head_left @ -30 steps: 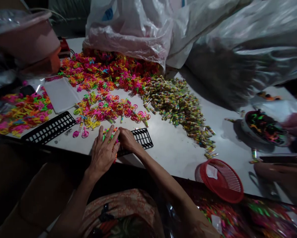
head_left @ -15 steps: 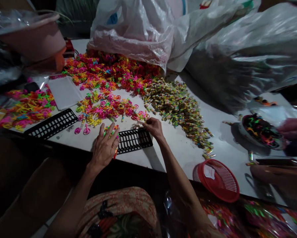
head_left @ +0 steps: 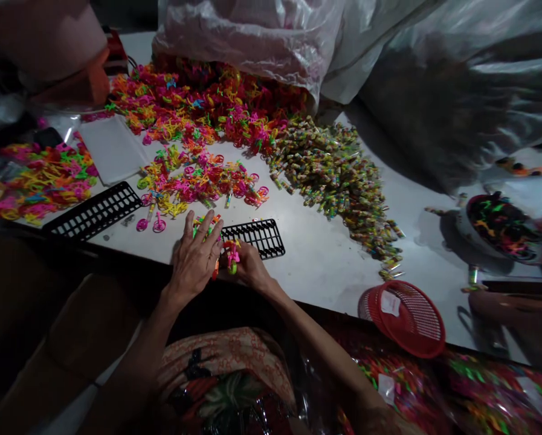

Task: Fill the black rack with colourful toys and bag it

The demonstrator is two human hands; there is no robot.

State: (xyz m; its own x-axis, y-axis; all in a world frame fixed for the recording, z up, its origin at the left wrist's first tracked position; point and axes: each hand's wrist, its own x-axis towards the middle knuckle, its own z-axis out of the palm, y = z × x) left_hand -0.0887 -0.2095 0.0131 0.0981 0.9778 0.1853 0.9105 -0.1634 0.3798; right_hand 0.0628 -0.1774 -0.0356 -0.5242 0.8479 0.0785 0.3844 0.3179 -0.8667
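Observation:
A black slotted plastic rack (head_left: 271,237) lies near the front edge of the table. My left hand (head_left: 193,257) rests over its left end, fingers stretched out across some small bright plastic toys that show partly beneath and beyond them. Just to the right, my right hand (head_left: 249,266) has its fingers closed on a small toy bicycle (head_left: 232,256) in pink and yellow with a green wheel, held over the rack. Some of the right fingertips are hidden. Beyond the hands spreads a loose heap of similar pink, orange and yellow toys (head_left: 198,175).
A heap of small filled clear tubes (head_left: 334,169) lies right of centre. A second black rack (head_left: 96,211) lies at left by a white tray (head_left: 114,151). A red basket (head_left: 406,320) sits at the front edge. Large plastic bags (head_left: 248,36) stand behind. Another person's arm (head_left: 515,311) shows at right.
My right hand has moved left and toward me from the toy heap to the rack, now with a toy bicycle in its fingers. My left hand stays on the rack. The view has tilted down.

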